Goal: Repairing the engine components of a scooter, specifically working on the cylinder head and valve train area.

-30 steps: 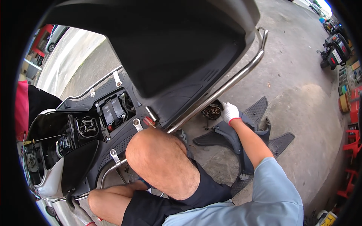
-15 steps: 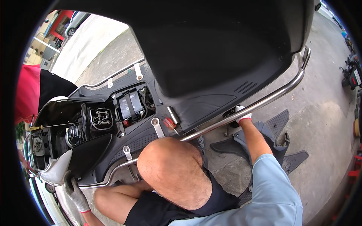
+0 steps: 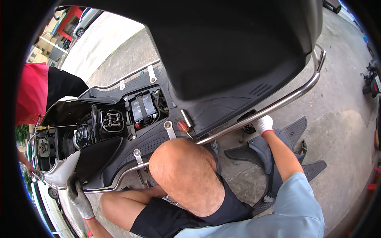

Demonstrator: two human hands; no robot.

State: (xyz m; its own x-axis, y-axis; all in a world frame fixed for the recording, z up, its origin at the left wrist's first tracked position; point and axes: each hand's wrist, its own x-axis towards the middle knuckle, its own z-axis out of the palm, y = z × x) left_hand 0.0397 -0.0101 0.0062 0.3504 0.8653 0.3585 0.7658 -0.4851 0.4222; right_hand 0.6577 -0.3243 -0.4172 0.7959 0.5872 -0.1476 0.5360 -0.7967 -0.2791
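Observation:
A partly stripped motor scooter [image 3: 186,101] fills the view. At the lower left, my left hand [image 3: 79,198], in a white knit glove with dark-coated fingers, rests against the edge of its white side panel [image 3: 59,174]. Those fingers are stretched out, holding nothing. My right hand [image 3: 264,125], gloved too, is beside the chrome side bar [image 3: 274,106], next to a dark opening in the scooter's lower side; its fingertips are hidden. On the footboard lie a metal socket [image 3: 186,118] and a red-handled screwdriver [image 3: 183,126]. A black battery [image 3: 142,108] sits in an uncovered bay.
Removed dark plastic panels [image 3: 270,158] lie on the concrete to the right. A yellow-handled screwdriver [image 3: 41,128] lies across the open rear. A person in red and black [image 3: 35,91] stands beyond it. My bent knee [image 3: 182,166] is close to the footboard.
My right hand has shifted slightly right and down, out from behind the chrome bar, so more of its glove shows. The left hand stays at the panel. The view has moved a little.

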